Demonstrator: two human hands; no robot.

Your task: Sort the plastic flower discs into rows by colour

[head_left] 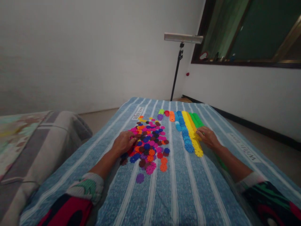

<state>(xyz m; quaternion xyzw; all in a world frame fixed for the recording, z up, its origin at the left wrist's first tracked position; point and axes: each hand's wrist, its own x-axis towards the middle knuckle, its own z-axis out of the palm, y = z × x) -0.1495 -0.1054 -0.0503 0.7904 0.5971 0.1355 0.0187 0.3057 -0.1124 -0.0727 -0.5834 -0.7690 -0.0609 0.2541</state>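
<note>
A loose heap of small notched plastic discs (150,146) in pink, orange, purple, brown, dark blue and other colours lies mid-table. My left hand (124,142) is at the heap's left edge, fingers curled closed among the discs; whatever they grip is hidden. To the right, overlapping discs form rows: a blue row (185,133), a yellow row (191,125) and a green row (197,118). Over the yellow and green rows, my right hand (208,137) has its fingers pinched together. A speck of green shows at its fingertips, too small to tell if held.
Short groups of orange discs (172,116), red discs (166,113) and purple discs (160,117) lie at the far end. A striped blue cloth (162,201) covers the table. A covered bed or seat (47,150) stands left, a lamp stand (176,75) behind.
</note>
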